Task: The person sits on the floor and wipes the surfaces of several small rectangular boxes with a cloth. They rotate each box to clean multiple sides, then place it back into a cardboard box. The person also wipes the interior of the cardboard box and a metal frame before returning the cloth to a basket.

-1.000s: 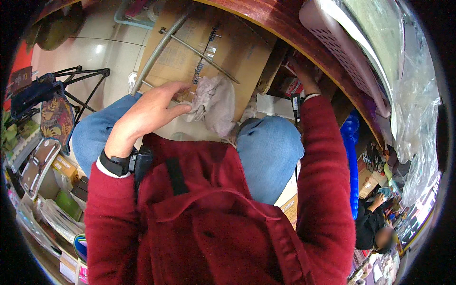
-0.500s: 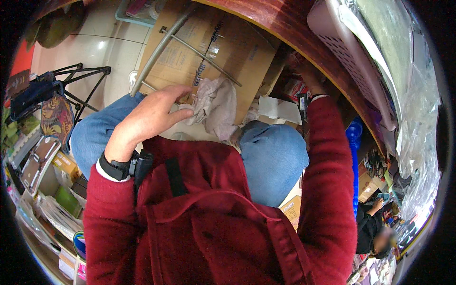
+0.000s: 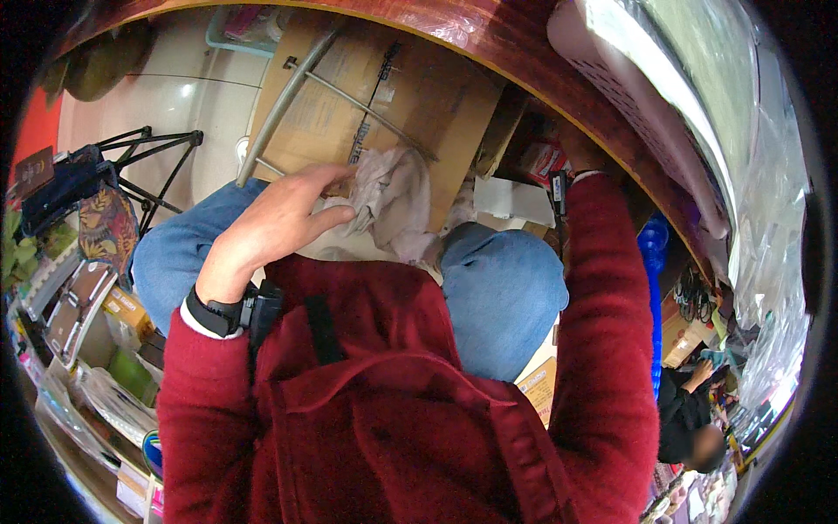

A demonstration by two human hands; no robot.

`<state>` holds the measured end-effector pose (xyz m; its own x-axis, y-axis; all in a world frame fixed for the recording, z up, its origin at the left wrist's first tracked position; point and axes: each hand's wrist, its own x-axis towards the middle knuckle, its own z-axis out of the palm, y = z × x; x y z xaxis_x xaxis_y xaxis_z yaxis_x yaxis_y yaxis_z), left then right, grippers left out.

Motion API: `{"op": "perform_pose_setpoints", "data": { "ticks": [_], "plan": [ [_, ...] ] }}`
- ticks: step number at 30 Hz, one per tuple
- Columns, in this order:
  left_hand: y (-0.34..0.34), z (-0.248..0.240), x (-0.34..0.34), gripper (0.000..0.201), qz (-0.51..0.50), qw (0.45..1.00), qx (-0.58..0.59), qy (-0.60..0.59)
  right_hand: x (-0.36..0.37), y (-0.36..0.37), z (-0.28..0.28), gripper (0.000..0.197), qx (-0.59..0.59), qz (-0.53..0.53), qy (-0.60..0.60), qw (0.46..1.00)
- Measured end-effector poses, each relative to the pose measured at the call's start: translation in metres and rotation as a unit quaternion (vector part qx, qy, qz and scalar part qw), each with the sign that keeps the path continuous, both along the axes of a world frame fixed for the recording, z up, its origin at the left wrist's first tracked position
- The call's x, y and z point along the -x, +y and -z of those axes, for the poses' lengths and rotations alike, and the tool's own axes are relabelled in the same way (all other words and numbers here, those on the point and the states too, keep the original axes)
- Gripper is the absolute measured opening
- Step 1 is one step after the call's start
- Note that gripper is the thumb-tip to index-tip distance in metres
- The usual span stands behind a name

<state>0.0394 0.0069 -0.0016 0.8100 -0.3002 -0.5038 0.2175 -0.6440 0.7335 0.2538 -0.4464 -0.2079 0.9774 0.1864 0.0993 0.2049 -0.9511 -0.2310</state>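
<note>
My left hand [image 3: 284, 214] is in front of a cardboard box, its thumb and fingers curved loosely around the edge of a crumpled pale grey cloth [image 3: 401, 196]. Some fingertips are hidden by the cloth, which hangs between my knees. My right hand [image 3: 583, 155] reaches into the shadow under the wooden table edge [image 3: 489, 39]. It is close to a small red-and-white package [image 3: 546, 162]; its fingers are hidden in the dark, so its grip does not show.
A large cardboard box [image 3: 436, 96] stands ahead, with a metal tube frame [image 3: 288, 109] before it. A white box [image 3: 513, 201] lies near my right knee. A pink basket [image 3: 646, 113] sits at upper right. At left is a folding stool [image 3: 96, 192]. Another person [image 3: 690, 410] is at lower right.
The view has shifted slightly. My left hand and the cloth stay together in nearly the same place. My right hand remains under the table edge.
</note>
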Motion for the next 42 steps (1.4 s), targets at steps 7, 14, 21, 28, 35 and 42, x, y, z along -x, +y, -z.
{"op": "perform_pose_setpoints", "data": {
  "ticks": [7,14,21,28,35,42],
  "plan": [
    [0.007,0.005,0.002,0.048,-0.013,0.999,-0.035,-0.004,0.023,0.024,-0.037,0.047,0.029,-0.074,0.004,0.997],
    [0.019,0.014,0.014,0.048,-0.023,0.997,-0.068,-0.015,0.095,0.063,-0.117,0.043,-0.184,-0.119,0.382,0.898],
    [0.031,0.029,0.02,0.053,-0.016,0.993,-0.104,-0.053,0.148,0.079,-0.224,0.043,-0.174,-0.071,0.331,0.925],
    [0.031,0.019,0.022,0.058,-0.023,0.994,-0.084,-0.062,0.176,0.155,-0.356,0.044,-0.253,-0.188,0.241,0.918],
    [0.047,0.027,0.024,0.059,-0.109,0.981,-0.101,-0.126,0.192,0.251,-0.323,0.035,-0.472,-0.272,0.276,0.792],
    [0.074,0.079,0.025,0.071,-0.22,0.957,-0.189,-0.005,0.235,0.271,-0.156,0.082,-0.123,-0.079,0.313,0.938]
  ]
}}
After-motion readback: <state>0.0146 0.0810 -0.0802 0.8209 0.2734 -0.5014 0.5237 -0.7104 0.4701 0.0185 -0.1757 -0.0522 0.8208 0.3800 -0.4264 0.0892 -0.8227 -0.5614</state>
